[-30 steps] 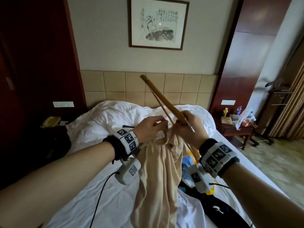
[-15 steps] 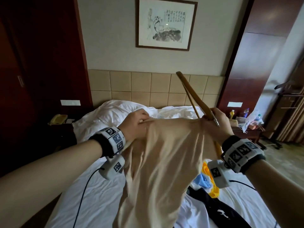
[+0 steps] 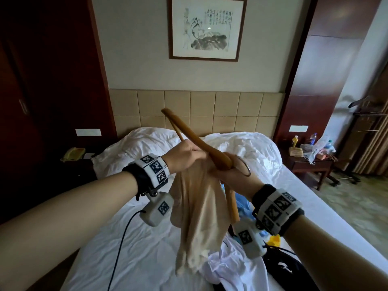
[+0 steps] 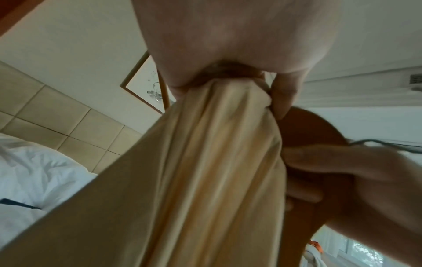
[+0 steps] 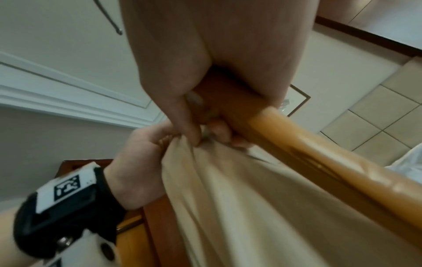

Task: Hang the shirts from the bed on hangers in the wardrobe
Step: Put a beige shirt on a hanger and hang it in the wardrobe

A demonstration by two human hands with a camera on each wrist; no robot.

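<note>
head view: the left hand (image 3: 184, 156) and the right hand (image 3: 231, 175) meet above the bed (image 3: 130, 248), both working on one beige shirt (image 3: 199, 211) and a wooden hanger (image 3: 195, 137). the right hand's grip is closed around the middle of the hanger, next to its metal hook (image 3: 244, 168); one arm of the hanger slants up and away toward the padded headboard (image 3: 210, 110), the other points down beside the shirt. the left hand's grip is closed too, fingers curled round a bunch of the shirt's fabric right against the hanger, the two hands touching or nearly so. in the left wrist view the gathered cloth (image 4: 217, 162) comes straight out of the fist. the right wrist view shows the right hand's fingers (image 5: 180, 117) wrapped on the wood (image 5: 319, 153), with the cloth pulled tight beneath. the rest of the shirt hangs down loose over the bed, its lower end just above a white garment (image 3: 226, 267) crumpled on the sheet. beside that lie a black garment (image 3: 287, 267) and bits of blue and yellow cloth, mostly hidden by the right wrist. a framed picture (image 3: 206, 28) hangs on the wall above the headboard. a nightstand (image 3: 310, 162) with bottles stands to the right of the bed.
</note>
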